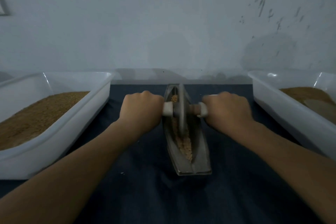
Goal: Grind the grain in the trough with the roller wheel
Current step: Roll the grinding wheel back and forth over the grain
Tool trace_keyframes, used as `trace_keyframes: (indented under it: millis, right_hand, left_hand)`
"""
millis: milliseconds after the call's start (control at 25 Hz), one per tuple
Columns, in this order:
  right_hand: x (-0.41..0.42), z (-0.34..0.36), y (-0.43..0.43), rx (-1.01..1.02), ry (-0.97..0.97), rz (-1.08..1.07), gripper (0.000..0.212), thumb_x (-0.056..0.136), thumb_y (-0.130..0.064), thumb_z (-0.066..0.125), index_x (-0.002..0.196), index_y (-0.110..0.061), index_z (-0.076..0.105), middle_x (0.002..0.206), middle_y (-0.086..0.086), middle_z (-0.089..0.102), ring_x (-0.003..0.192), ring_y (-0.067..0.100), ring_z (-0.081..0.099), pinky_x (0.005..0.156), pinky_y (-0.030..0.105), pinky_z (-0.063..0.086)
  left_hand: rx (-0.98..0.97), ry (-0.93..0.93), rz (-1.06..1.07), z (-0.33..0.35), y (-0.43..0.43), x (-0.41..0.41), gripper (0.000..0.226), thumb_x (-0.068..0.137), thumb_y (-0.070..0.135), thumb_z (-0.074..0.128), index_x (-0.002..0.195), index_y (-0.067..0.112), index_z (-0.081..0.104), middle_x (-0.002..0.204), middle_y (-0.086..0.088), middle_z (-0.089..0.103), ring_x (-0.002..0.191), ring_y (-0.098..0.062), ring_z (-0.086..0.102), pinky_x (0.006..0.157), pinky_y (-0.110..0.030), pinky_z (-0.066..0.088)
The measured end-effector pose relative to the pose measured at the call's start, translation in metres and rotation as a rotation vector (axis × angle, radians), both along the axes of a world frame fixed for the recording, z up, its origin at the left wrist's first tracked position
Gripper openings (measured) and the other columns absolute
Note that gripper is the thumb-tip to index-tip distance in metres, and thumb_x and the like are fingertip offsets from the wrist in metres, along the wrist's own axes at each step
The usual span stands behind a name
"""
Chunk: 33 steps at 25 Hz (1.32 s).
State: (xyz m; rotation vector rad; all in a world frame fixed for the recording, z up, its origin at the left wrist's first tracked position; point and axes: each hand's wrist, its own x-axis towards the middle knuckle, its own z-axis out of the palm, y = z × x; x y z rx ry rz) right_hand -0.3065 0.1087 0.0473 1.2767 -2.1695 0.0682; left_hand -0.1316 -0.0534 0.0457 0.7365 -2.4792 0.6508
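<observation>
Both hands are clenching the ends of the short axle that runs through the wheel. The left hand (141, 109) is wrapping its handle just left of centre frame, and the right hand (228, 110), slightly blurred, is grasping the opposite handle just right of centre. Between them the thin grey metal roller wheel (181, 112) is standing on edge in the groove of the narrow boat-shaped grey metal trough (198, 158), which is sitting on the dark blue cloth (181, 202) in the middle of the frame.

Grinding looks to be under way. The wheel is sitting in the far half of the trough, and most of the pale tan crushed grain (184, 146) is lying along the groove on the near side, with a small clump showing beyond the wheel. The next move probably calls for drawing the wheel back toward the lower end over that line of grain, with both hands pressing evenly so the wheel stays upright and the trough does not skid.

The trough's long axis is running from lower centre up toward the wall, its far tip leaning slightly left. The wheel's plane is following that line, and the axle is crossing it left to right.

A white plastic tray (60, 151) of brown meal is occupying the left edge, and a second white tray (283, 114) the right.
</observation>
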Motion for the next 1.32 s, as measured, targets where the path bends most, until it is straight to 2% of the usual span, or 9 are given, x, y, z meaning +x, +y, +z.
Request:
trace_keyframes:
  millis: [160, 240, 360, 520, 640, 760, 880, 1040, 1320]
  right_hand:
    - [-0.007, 0.028, -0.047, 0.102, -0.097, -0.046, 0.010, 0.092, -0.030, 0.065, 0.099, -0.023, 0.068, 0.095, 0.002, 0.067, 0.085, 0.027, 0.065, 0.064, 0.032, 0.045]
    - [-0.004, 0.022, -0.026, 0.089, -0.085, 0.010, 0.008, 0.089, -0.032, 0.066, 0.084, -0.029, 0.059, 0.085, -0.003, 0.062, 0.077, 0.023, 0.062, 0.059, 0.031, 0.045]
    - [0.014, -0.005, 0.033, -0.077, 0.027, 0.153, 0.026, 0.072, -0.035, 0.052, 0.067, -0.032, 0.026, 0.060, -0.010, 0.040, 0.050, 0.016, 0.043, 0.045, 0.022, 0.021]
    - [0.012, -0.004, 0.034, -0.086, 0.036, 0.151, 0.028, 0.070, -0.036, 0.056, 0.069, -0.033, 0.028, 0.057, -0.011, 0.041, 0.047, 0.016, 0.038, 0.046, 0.020, 0.016]
    - [-0.001, 0.005, -0.015, 0.024, -0.152, -0.003, 0.016, 0.088, -0.030, 0.062, 0.082, -0.030, 0.047, 0.086, -0.003, 0.063, 0.072, 0.022, 0.056, 0.054, 0.029, 0.032]
    - [-0.009, 0.007, -0.025, 0.043, -0.265, -0.037, 0.018, 0.091, -0.030, 0.061, 0.081, -0.029, 0.047, 0.091, 0.000, 0.063, 0.075, 0.022, 0.054, 0.057, 0.030, 0.034]
    - [0.000, -0.010, 0.018, -0.029, -0.040, 0.078, 0.035, 0.084, -0.039, 0.065, 0.070, -0.030, 0.034, 0.067, -0.010, 0.048, 0.057, 0.018, 0.043, 0.047, 0.025, 0.015]
    - [0.009, -0.013, 0.059, -0.147, 0.050, 0.255, 0.021, 0.072, -0.044, 0.057, 0.074, -0.031, 0.041, 0.059, -0.014, 0.017, 0.046, 0.018, 0.027, 0.048, 0.018, 0.014]
    - [-0.008, 0.023, -0.027, 0.087, -0.117, -0.005, 0.009, 0.091, -0.033, 0.064, 0.087, -0.030, 0.056, 0.081, -0.004, 0.054, 0.074, 0.022, 0.054, 0.061, 0.031, 0.039]
  left_hand:
    - [0.263, -0.045, 0.091, 0.016, -0.024, -0.029, 0.005, 0.090, 0.026, 0.058, 0.093, 0.023, 0.061, 0.087, -0.001, 0.061, 0.076, -0.026, 0.060, 0.063, -0.036, 0.041]
    - [0.140, 0.012, 0.043, 0.007, -0.013, -0.010, 0.008, 0.085, 0.028, 0.063, 0.082, 0.024, 0.056, 0.073, 0.004, 0.051, 0.061, -0.022, 0.048, 0.054, -0.032, 0.036]
    - [-0.081, 0.076, -0.171, -0.004, 0.023, 0.035, 0.045, 0.059, 0.026, 0.074, 0.066, 0.027, 0.030, 0.055, 0.009, 0.023, 0.043, -0.016, 0.019, 0.047, -0.020, 0.008]
    - [-0.044, -0.031, -0.047, 0.003, 0.025, 0.036, 0.046, 0.060, 0.029, 0.077, 0.066, 0.027, 0.032, 0.054, 0.009, 0.021, 0.042, -0.014, 0.015, 0.047, -0.020, 0.008]
    - [0.040, -0.059, 0.073, 0.015, 0.006, -0.009, 0.005, 0.086, 0.025, 0.062, 0.083, 0.024, 0.057, 0.073, 0.002, 0.054, 0.061, -0.023, 0.053, 0.054, -0.032, 0.032]
    - [0.079, -0.138, 0.082, 0.032, 0.000, -0.024, 0.009, 0.090, 0.024, 0.059, 0.097, 0.022, 0.065, 0.087, -0.002, 0.062, 0.079, -0.027, 0.063, 0.060, -0.035, 0.037]
    - [-0.028, -0.057, -0.034, 0.015, 0.020, 0.013, 0.019, 0.074, 0.026, 0.072, 0.076, 0.021, 0.054, 0.061, 0.003, 0.038, 0.052, -0.023, 0.043, 0.047, -0.029, 0.024]
    - [-0.106, 0.044, -0.209, 0.009, 0.032, 0.047, 0.044, 0.052, 0.020, 0.074, 0.064, 0.024, 0.032, 0.053, 0.007, 0.018, 0.040, -0.016, 0.016, 0.049, -0.019, 0.007]
    - [0.180, -0.046, 0.091, 0.015, -0.008, -0.017, 0.005, 0.092, 0.023, 0.056, 0.094, 0.021, 0.060, 0.078, 0.000, 0.051, 0.069, -0.024, 0.054, 0.060, -0.035, 0.037]
